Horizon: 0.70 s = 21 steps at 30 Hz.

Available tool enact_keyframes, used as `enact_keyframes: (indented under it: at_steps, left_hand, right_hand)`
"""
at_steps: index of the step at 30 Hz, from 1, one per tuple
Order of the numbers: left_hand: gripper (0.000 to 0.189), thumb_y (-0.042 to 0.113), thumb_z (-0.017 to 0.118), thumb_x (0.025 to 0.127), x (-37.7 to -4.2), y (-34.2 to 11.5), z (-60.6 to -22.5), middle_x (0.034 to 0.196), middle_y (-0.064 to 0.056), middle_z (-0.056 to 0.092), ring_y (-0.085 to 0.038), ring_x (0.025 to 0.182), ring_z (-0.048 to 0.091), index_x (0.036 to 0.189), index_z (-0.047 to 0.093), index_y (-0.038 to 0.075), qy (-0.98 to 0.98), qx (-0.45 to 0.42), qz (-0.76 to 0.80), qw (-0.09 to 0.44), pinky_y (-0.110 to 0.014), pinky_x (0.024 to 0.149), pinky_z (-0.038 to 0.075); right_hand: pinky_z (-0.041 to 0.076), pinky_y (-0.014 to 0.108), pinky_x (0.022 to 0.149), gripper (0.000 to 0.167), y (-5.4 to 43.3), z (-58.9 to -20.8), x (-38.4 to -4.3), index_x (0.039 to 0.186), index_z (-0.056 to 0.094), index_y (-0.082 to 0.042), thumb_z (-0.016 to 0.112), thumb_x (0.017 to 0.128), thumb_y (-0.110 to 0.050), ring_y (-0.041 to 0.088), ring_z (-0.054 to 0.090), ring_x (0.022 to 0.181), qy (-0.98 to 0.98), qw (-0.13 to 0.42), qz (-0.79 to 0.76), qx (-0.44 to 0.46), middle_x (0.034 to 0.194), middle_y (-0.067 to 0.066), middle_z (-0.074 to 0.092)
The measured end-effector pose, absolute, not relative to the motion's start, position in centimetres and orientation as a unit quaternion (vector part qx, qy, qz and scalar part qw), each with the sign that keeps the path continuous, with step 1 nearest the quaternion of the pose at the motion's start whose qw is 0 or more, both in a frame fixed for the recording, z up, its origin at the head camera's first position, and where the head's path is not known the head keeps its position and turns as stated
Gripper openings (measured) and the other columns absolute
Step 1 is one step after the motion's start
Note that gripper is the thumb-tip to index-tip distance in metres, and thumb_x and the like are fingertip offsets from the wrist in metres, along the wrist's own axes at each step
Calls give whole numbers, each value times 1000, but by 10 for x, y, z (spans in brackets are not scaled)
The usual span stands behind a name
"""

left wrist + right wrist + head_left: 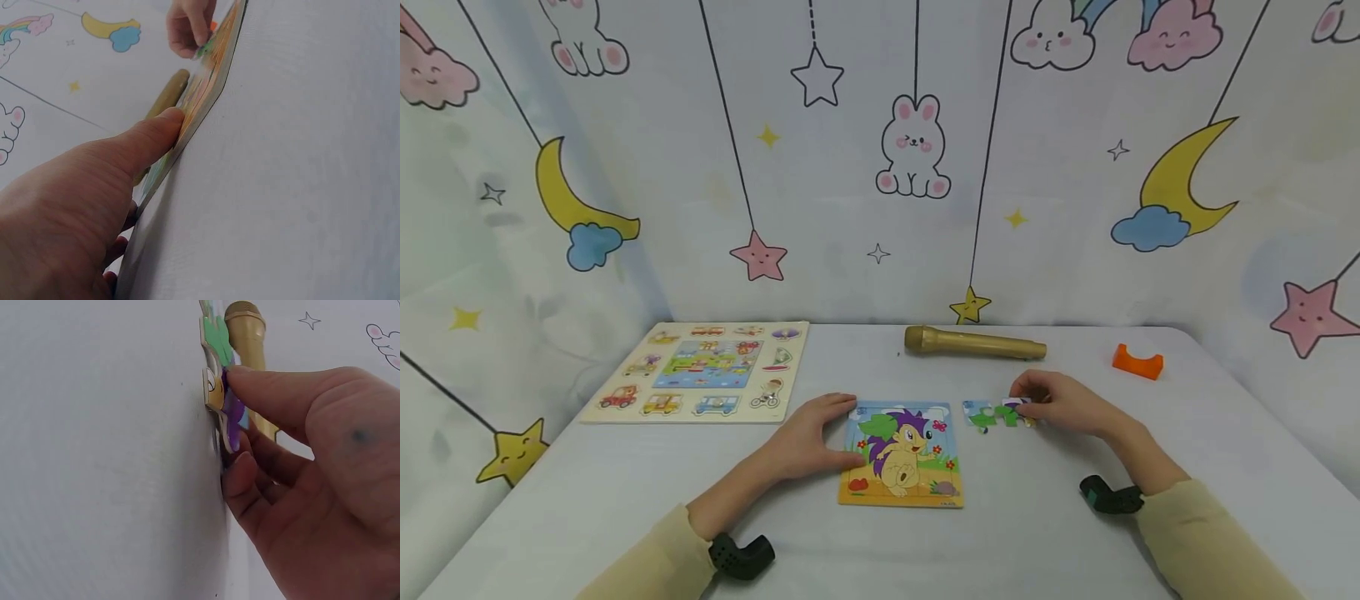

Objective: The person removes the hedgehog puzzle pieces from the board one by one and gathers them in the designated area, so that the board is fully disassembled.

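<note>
Head: square hedgehog puzzle (898,467) flat mid tabletop (1037,533); left hand (801,440) fingers apart, thumb on its left side. Metallic-gold microphone (973,342) near far edge.
Left wrist: thumb on puzzle's face, thin edge visible.
Right wrist: right hand (331,462) fingers clamped on knobbed, pale-edged jigsaw piece (232,422).

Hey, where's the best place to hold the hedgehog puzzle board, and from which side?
Probably the left edge, coming from the left, where the left hand is. The hedgehog puzzle board looks thin and flat, so a thumb over its rim should work, and that side avoids the puzzle pieces off its right edge.
</note>
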<state>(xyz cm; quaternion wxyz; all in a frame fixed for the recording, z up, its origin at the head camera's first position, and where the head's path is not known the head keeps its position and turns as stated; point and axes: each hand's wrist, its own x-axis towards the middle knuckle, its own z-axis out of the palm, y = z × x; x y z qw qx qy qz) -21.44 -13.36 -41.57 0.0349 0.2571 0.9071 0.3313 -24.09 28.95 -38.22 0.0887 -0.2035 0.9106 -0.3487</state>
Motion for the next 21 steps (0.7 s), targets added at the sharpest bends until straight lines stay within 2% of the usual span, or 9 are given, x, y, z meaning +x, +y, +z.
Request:
enact_keyframes:
  at_steps: [9,16,21]
  left_hand:
    - [88,53,82,78,-213,-134,-415,153,-7,45,-32,145,34,148,53,8,906,259,333,33,-54,116,30]
    - [87,52,82,78,-214,-134,-415,153,-7,46,-32,145,34,147,53,7,907,260,331,27,-54,116,29]
    - [88,52,83,78,-213,-133,-414,153,-7,45,-32,145,33,147,53,8,907,257,332,32,-53,117,29]
  right_hand:
    - [52,36,89,40,291,-382,-240,116,65,-5,82,87,-26,24,54,98,921,99,-321,-198,107,4,60]
    - [53,27,84,36,290,-383,-240,114,67,-5,81,87,-25,21,56,94,923,76,-300,-229,105,3,62]
    - [54,29,86,36,290,-385,-241,114,67,-4,81,88,-24,21,56,94,923,76,-299,-228,105,2,63]
